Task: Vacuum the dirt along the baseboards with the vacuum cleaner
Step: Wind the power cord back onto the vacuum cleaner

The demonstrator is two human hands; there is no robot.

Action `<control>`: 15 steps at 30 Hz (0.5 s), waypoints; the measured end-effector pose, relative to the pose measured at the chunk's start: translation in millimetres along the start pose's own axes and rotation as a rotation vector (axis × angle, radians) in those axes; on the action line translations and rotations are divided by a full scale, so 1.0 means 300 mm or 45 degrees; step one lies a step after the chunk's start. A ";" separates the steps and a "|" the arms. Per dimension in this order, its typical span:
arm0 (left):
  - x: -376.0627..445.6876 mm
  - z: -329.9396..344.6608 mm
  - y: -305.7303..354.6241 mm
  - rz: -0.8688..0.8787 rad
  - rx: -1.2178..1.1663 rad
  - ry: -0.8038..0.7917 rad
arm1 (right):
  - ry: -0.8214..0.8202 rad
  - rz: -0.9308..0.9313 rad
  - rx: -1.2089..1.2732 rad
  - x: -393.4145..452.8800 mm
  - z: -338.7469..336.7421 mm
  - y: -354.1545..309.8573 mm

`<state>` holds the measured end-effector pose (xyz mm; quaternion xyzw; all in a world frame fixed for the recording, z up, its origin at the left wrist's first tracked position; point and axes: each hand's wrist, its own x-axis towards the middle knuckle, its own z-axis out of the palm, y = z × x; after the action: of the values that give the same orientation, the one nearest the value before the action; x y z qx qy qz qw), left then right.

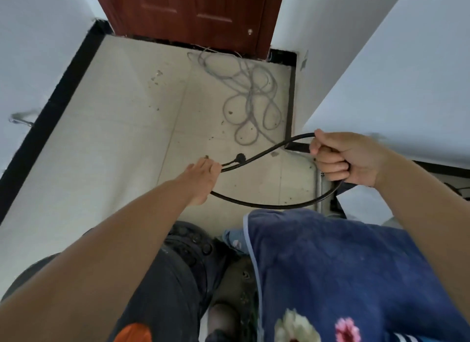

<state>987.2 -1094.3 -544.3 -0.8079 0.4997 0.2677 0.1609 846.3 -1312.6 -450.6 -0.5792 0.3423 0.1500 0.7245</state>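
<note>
looped black cord (267, 205) between both hands
i saw right hand (340, 158) fist round the smooth rubbery loops; left fingers (212, 167) pinched the cord's end.

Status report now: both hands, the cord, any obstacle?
Left hand pinches black cord near plug. Right hand grips loop. Grey cable tangled by door.

grey wire (250, 97) coiled on the floor before a brown door (193, 13).

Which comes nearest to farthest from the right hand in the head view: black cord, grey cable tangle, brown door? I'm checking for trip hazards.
From the right hand:
1. Black cord, held in its grip.
2. Grey cable tangle, on the floor ahead.
3. Brown door, at the far end.
</note>
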 end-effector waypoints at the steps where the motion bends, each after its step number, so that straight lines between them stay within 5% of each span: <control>1: -0.002 0.011 0.012 -0.016 -0.035 -0.017 | 0.046 -0.022 0.018 -0.010 0.001 0.025; 5: -0.048 0.036 0.041 -0.017 -0.225 -0.154 | 0.157 -0.218 0.262 -0.081 0.082 0.195; 8: -0.120 0.036 0.046 -0.054 -0.424 -0.172 | 0.291 -0.239 0.799 -0.151 0.159 0.331; 12: -0.231 0.046 0.059 -0.024 -0.531 -0.065 | 0.052 -0.440 1.180 -0.254 0.229 0.442; 15: -0.328 0.043 0.105 0.014 -0.557 -0.066 | 0.060 -0.573 1.213 -0.348 0.292 0.482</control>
<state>920.5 -1030.7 -496.0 -0.8138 0.4297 0.3913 -0.0068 710.6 -1170.2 -479.0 -0.2481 0.2558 -0.1944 0.9139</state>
